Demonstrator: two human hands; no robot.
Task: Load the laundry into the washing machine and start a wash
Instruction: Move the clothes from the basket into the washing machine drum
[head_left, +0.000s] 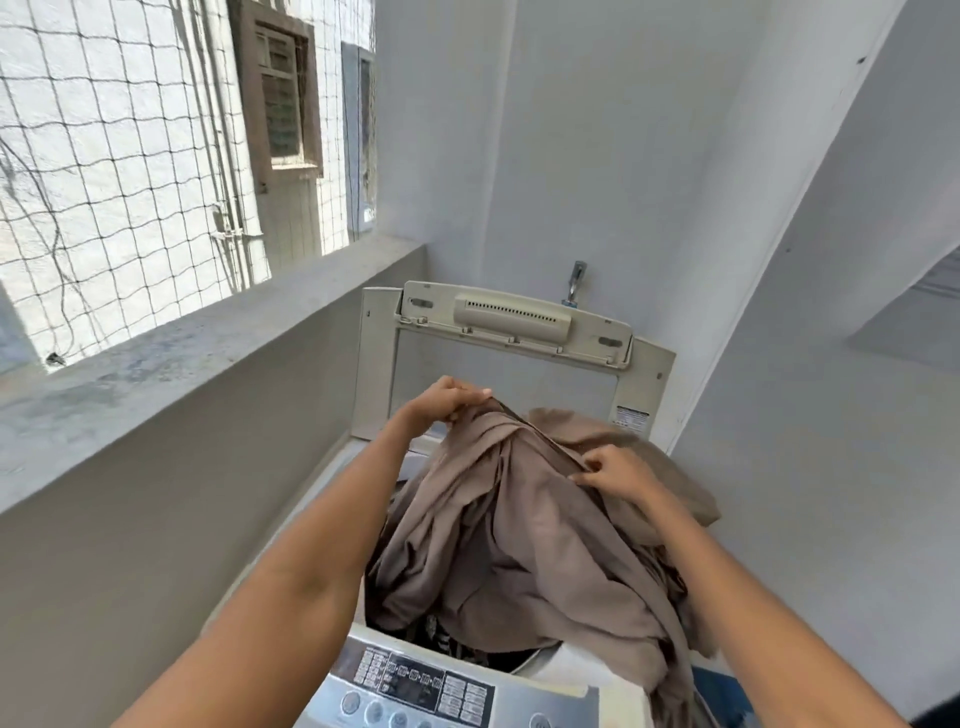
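Pale walls close round a washing machine (441, 680) with its lid (511, 332) up. Loading is under way: a big brown cloth (519, 525) hangs over the tub, half in. The left hand (447, 402) and the right hand (615, 475) pinch its top edge. Next, lower it and tuck the part spilling over the machine's right side. Something dark, maybe more clothes, lies under it. A tap (575, 283) sits behind the lid.

grey concrete ledge (171, 358) runs along the left; black netting (119, 156) spans the opening above it; brown shuttered window (280, 98) beyond; metal tap (575, 280) on the pale back wall (597, 145).
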